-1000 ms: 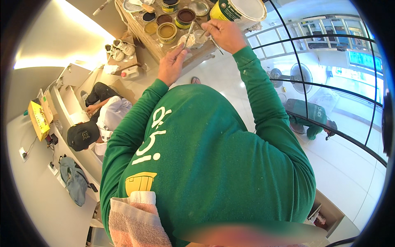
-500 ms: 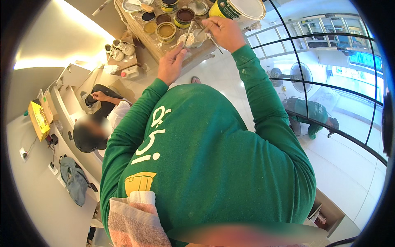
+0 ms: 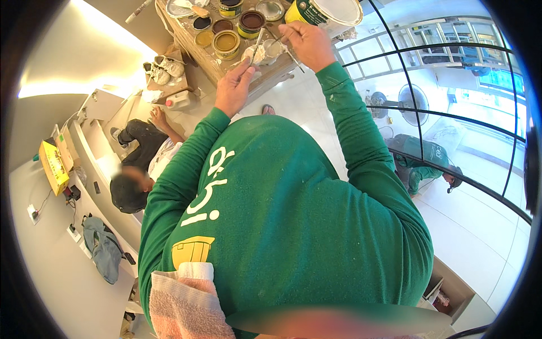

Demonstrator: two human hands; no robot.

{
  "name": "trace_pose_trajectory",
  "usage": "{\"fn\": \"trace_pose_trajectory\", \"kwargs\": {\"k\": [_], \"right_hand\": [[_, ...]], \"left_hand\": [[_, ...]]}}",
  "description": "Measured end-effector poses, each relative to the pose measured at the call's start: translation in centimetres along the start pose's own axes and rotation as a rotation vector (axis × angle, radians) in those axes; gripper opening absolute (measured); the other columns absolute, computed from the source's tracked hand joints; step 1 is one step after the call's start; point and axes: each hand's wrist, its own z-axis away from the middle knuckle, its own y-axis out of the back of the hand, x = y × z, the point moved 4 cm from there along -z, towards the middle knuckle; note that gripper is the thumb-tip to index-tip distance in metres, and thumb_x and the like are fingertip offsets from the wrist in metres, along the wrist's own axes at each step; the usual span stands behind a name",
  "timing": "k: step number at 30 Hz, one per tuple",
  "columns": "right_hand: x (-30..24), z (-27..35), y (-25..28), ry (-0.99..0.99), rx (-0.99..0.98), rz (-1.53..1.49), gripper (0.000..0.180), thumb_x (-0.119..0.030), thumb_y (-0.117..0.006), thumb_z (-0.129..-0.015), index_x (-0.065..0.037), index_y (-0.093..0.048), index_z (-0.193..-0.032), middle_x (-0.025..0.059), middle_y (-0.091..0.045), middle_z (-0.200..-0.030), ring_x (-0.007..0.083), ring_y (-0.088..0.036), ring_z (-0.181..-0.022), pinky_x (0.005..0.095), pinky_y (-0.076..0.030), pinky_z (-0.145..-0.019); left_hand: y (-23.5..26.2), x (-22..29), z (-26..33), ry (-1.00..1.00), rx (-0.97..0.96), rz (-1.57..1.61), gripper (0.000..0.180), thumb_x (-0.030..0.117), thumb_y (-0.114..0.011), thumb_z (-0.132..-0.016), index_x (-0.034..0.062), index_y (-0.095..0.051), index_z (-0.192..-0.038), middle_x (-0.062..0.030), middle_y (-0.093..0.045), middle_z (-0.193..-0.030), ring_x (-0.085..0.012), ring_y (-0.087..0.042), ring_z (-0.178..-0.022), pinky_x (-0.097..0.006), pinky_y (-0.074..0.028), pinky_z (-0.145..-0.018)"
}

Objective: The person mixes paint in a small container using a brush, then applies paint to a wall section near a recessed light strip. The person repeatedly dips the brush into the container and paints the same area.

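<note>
Both my hands are raised at the near edge of a wooden workbench. My left hand is closed, pinching a slim stick-like tool with a pale far end, perhaps a thin brush. My right hand is closed too, its fingertips together around something thin and dark that I cannot make out. Between the hands, whitish crumpled material lies on the bench. Beyond them stand open tins, one with ochre paint and one with dark brown paint. A large white-topped bucket is beside my right hand.
To the left sits a person in a dark cap, near a pair of sneakers and a plastic bottle. Black-framed glass panels rise on the right, with a ladder and a bending person in green visible there.
My hands stay almost in place, still pinching. The seated person at left has shifted, with the head lower and an arm raised. The bending person in green has moved slightly to the right.
</note>
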Motion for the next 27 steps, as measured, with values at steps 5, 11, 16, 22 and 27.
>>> {"fn": "trace_pose_trajectory", "kwargs": {"k": [5,11,16,22,27], "right_hand": [[-0.1,-0.1,-0.5,0.081,-0.060,0.021,0.034,-0.040,-0.067,-0.103,-0.007,-0.077,-0.100,0.0149,-0.074,-0.081,0.0374,-0.070,-0.076,0.0441,-0.055,-0.070],[-0.1,0.0,-0.5,0.084,0.006,0.151,0.034,-0.041,-0.067,-0.102,-0.008,-0.078,-0.102,0.0143,-0.074,-0.081,0.0372,-0.070,-0.075,0.0442,-0.055,-0.069],[0.2,0.2,0.0,0.035,0.112,0.146,0.035,-0.041,-0.066,-0.103,-0.008,-0.078,-0.100,0.0140,-0.073,-0.078,0.0367,-0.070,-0.076,0.0437,-0.055,-0.069],[0.3,0.1,-0.1,0.001,0.097,0.112,0.034,-0.042,-0.066,-0.103,-0.010,-0.078,-0.101,0.0135,-0.073,-0.076,0.0364,-0.070,-0.076,0.0440,-0.054,-0.068],[0.0,0.1,-0.3,0.072,0.055,0.090,0.034,-0.041,-0.066,-0.103,-0.009,-0.077,-0.101,0.0125,-0.073,-0.077,0.0363,-0.070,-0.073,0.0442,-0.054,-0.067]], "left_hand": [[0.2,0.3,0.0,-0.047,0.027,-0.033,0.037,0.036,-0.058,-0.107,0.0088,-0.077,-0.124,-0.0163,-0.071,-0.137,-0.0291,-0.072,-0.112,-0.038,-0.051,-0.103],[0.2,0.5,0.0,-0.034,0.020,-0.023,0.037,0.036,-0.059,-0.106,0.0079,-0.078,-0.121,-0.0180,-0.070,-0.139,-0.0321,-0.072,-0.113,-0.039,-0.052,-0.103],[0.1,0.2,-0.1,0.021,-0.008,-0.007,0.035,0.035,-0.059,-0.106,0.0078,-0.078,-0.120,-0.0192,-0.067,-0.143,-0.0326,-0.070,-0.120,-0.039,-0.052,-0.103],[-0.1,0.0,0.0,-0.007,0.011,-0.003,0.035,0.034,-0.060,-0.106,0.0085,-0.078,-0.121,-0.0190,-0.066,-0.144,-0.0329,-0.069,-0.121,-0.038,-0.051,-0.105],[0.0,0.1,0.0,-0.037,0.016,-0.030,0.035,0.034,-0.060,-0.106,0.0087,-0.078,-0.122,-0.0197,-0.066,-0.144,-0.0333,-0.069,-0.121,-0.039,-0.050,-0.106]]}}
